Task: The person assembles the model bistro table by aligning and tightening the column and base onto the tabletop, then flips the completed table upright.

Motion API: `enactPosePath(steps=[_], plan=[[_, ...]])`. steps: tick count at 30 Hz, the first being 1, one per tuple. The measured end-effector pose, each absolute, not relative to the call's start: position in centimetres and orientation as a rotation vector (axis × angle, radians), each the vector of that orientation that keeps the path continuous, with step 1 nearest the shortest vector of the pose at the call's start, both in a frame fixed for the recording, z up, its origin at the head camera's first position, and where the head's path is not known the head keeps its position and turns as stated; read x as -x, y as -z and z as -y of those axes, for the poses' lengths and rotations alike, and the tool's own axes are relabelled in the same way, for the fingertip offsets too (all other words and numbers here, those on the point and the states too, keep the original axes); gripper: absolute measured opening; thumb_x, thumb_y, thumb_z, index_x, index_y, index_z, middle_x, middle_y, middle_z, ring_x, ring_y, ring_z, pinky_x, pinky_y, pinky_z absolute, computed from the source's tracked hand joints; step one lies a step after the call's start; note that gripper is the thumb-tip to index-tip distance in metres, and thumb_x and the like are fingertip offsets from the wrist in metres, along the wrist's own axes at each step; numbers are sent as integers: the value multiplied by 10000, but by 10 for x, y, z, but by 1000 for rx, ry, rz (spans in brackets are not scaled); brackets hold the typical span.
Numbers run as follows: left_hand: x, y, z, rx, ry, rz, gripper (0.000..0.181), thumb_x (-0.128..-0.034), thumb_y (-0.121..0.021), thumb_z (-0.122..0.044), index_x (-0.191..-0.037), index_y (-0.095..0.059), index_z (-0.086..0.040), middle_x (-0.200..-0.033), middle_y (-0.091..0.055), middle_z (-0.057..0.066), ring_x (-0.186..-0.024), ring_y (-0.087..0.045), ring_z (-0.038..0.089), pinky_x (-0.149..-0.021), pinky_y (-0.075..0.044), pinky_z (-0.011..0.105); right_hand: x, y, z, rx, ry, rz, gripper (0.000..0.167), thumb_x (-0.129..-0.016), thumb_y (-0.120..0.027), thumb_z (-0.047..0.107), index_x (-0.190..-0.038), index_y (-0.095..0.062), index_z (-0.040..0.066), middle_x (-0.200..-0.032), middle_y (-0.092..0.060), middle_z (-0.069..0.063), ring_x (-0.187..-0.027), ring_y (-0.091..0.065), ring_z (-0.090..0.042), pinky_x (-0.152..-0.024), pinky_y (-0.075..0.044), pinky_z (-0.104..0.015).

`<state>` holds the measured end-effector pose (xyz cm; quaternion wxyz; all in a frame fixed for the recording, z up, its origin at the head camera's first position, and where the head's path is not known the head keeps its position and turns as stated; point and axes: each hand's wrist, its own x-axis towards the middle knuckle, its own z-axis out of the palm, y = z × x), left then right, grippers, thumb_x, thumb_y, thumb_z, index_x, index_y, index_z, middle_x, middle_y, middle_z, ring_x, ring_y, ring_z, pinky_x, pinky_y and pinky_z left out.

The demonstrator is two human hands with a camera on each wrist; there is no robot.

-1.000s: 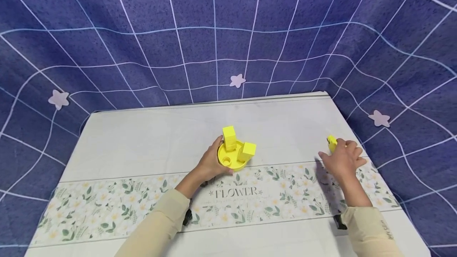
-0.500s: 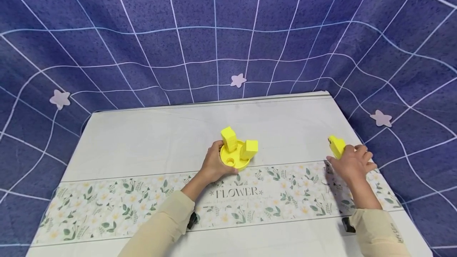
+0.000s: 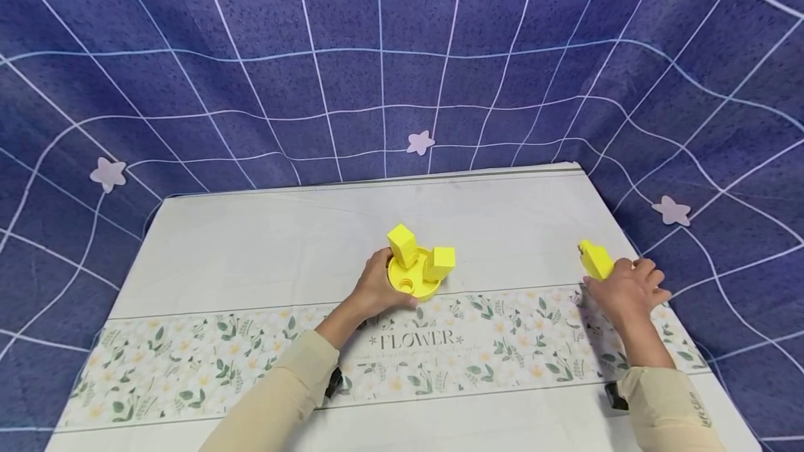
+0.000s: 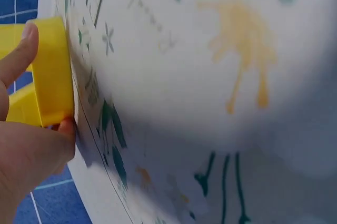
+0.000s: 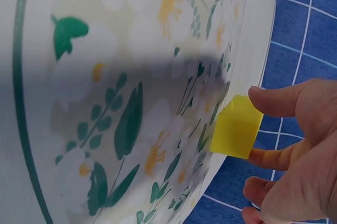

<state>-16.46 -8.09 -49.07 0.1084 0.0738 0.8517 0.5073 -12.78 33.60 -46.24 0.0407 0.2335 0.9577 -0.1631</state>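
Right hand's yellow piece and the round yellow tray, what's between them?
Head view: only bare tablecloth lies between the tray, with its blocks, and the yellow piece in the right hand.

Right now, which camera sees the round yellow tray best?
The head camera: it looks down into the round yellow tray, showing a hole and the two blocks in it. The left wrist view shows only its side, partly behind fingers; the right wrist view shows none of it.

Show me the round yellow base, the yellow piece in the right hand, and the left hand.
Round yellow base [image 3: 417, 277]: head view, bare inner floor.
Yellow piece [image 5: 237, 130]: right wrist view, camera-facing side.
Left hand [image 3: 375, 289]: head view, middle of the hand.
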Motion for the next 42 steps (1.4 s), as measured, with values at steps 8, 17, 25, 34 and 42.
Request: enactPosePath(steps=[8,17,25,34,42], plan=[[168,492,84,-149,-1424,-2494,1010,-532,-955,-180,-1379,-410,-99,-1328,-482,55,-1226,-463,228,-1072,-349,391,130,466,-341,-739,491,-2857,644,-877,-585,339,-1155,-390,-208,-1191,-198,-433,-1174,-120,-608,-917,-89,-760],[161,496,74,-153,-1563,-2534,936,-523,-955,-129,-1313,-456,-71,-1249,-551,42,-1165,-519,199,-1043,-381,368,130,468,-345,-727,505,-2849,638,-881,-584,359,-1130,-412,-202,-1170,-212,-438,-1164,-122,-617,-903,-83,-772],[152,496,62,-32,-1540,-2624,964,-540,-948,-176,-1338,-423,-47,-1257,-496,82,-1211,-436,239,-1065,-345,369,127,473,-344,-720,547,-2886,687,-902,-574,395,-1185,-401,-207,-1241,-210,-441,-1175,-120,-606,-893,-80,-754],[153,493,63,-75,-1506,-2605,978,-536,-948,-149,-1350,-412,-59,-1277,-487,81,-1218,-437,240,-1074,-341,387,120,469,-336,-703,674,-3135,552,-906,-573,302,-1120,-476,-199,-1217,-301,-371,-1148,-202,-548,-877,-113,-723],[160,497,73,-137,-1502,-2540,969,-548,-947,-141,-1368,-431,-114,-1277,-515,41,-1208,-481,205,-1067,-362,358,119,452,-319,-633,843,-3281,530,-864,-651,291,-1089,-544,-177,-1242,-357,-347,-1138,-257,-531,-882,-107,-694]])
